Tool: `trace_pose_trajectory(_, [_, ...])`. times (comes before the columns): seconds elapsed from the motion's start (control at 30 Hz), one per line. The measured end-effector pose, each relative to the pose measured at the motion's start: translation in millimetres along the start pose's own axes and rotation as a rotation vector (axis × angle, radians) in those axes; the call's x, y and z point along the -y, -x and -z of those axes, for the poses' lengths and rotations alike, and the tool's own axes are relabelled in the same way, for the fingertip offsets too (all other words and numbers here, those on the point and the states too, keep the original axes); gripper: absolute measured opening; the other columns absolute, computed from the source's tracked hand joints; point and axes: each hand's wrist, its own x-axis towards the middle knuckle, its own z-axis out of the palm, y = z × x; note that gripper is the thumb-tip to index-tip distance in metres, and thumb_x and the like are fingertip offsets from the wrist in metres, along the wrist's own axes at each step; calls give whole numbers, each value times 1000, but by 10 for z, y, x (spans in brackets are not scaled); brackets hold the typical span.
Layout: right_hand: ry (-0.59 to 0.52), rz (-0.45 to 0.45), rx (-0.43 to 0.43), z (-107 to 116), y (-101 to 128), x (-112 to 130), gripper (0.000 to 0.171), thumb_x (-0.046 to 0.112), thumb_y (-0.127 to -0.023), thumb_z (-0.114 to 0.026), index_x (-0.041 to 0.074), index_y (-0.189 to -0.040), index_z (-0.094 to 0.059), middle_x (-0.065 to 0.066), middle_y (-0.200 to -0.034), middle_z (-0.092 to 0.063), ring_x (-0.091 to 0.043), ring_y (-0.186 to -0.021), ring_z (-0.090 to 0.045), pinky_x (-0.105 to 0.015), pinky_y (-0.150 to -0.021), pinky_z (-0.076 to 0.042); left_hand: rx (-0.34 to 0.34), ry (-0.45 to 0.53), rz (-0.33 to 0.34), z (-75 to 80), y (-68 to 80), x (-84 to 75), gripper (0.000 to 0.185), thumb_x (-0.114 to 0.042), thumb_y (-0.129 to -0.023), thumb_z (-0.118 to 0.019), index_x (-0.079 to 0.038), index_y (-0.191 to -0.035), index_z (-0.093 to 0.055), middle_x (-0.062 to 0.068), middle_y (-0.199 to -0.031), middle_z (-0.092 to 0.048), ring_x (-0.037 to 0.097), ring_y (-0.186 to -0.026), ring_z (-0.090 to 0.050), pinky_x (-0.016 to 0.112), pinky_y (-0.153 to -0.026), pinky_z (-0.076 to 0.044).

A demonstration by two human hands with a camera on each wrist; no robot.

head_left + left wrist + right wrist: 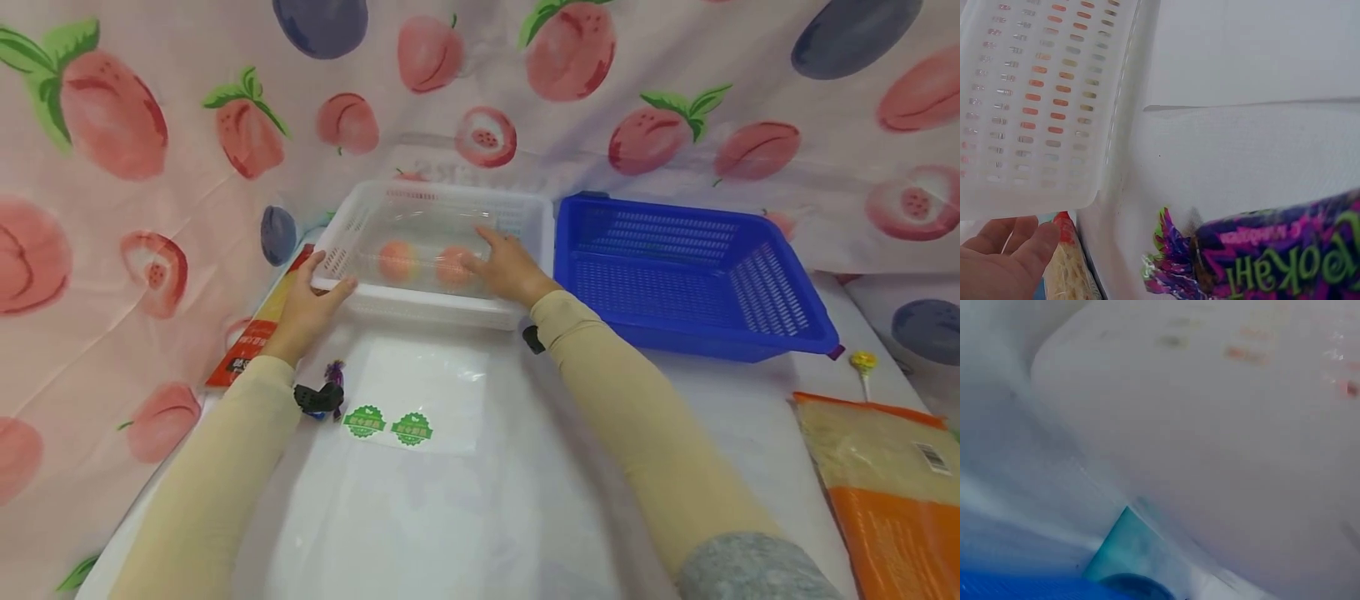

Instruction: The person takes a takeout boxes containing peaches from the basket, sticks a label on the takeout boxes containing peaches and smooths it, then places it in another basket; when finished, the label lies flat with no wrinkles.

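Backdrop: peach-print cloth behind a white counter [450, 517].
White basket [427, 300]: on counter, just left of blue basket [690, 283]; holds clear box [427, 250] with two peaches.
Left hand [311, 300]: thumb hooked over basket's near-left rim.
Right hand [506, 267]: fingers loosely spread on clear box, not clenched.
Risk: one-sided pull could tilt basket, peaches roll.
Left wrist only: candy wrapper [1260, 256] close up.
Right wrist: blurred.
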Motion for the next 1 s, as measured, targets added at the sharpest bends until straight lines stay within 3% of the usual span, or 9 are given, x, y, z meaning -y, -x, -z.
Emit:
trace_pose_trajectory(0.4, [-61, -77, 55, 7, -85, -62, 74, 47, -103, -51, 20, -162, -15, -13, -160, -31, -32, -146, -29, -46, -118, -23, -9, -3, 1, -21, 5, 10, 95, -61, -90, -64, -34, -162, -9, 15, -157, -29, 36, -131, -39, 56, -109, -36])
trace_pose_trajectory(0.63, [-111, -105, 114, 11, -106, -74, 76, 51, -101, -54, 19, -161, -21, -9, -162, -27, -30, -147, -26, -46, -118, -24, -10, -1, 6, -8, 11, 12, 94, -62, -89, -64, -36, -161, -10, 12, -159, -27, 34, -133, -39, 56, -110, -35])
trace_pose_trajectory(0.7, [-163, -118, 124, 10, -110, -79, 75, 49, -101, -55, 19, -161, -21, -12, -156, -37, -31, -135, -44, -45, -112, -35, -5, 5, 3, -7, 7, 2, 93, -60, -90, -64, -35, -161, -10, 13, -159, -28, 34, -133, -39, 55, -110, -35])
trace_pose_trajectory(0.77, [-233, -142, 138, 6, -110, -81, 76, 47, -100, -57, 21, -161, -21, -16, -142, -49, -28, -108, -58, -43, -100, -47, -1, 11, 1, -5, 4, -5, 93, -59, -91, -64, -34, -162, -10, 14, -158, -28, 34, -132, -39, 55, -110, -36])
trace_pose_trajectory(0.87, [-330, -175, 164, -4, -116, -84, 78, 46, -99, -60, 25, -162, -18, -16, -125, -52, -21, -71, -52, -36, -76, -55, 5, 19, 3, 3, 1, -8, 92, -57, -92, -64, -32, -162, -10, 15, -157, -29, 35, -132, -39, 55, -110, -36])
trace_pose_trajectory(1.0, [-390, -190, 178, -22, -136, -101, 79, 44, -99, -62, 26, -161, -17, -15, -125, -51, -19, -67, -52, -33, -69, -54, 10, 21, 7, 4, 6, -19, 90, -55, -93, -63, -32, -162, -9, 15, -157, -28, 35, -132, -38, 56, -110, -36])
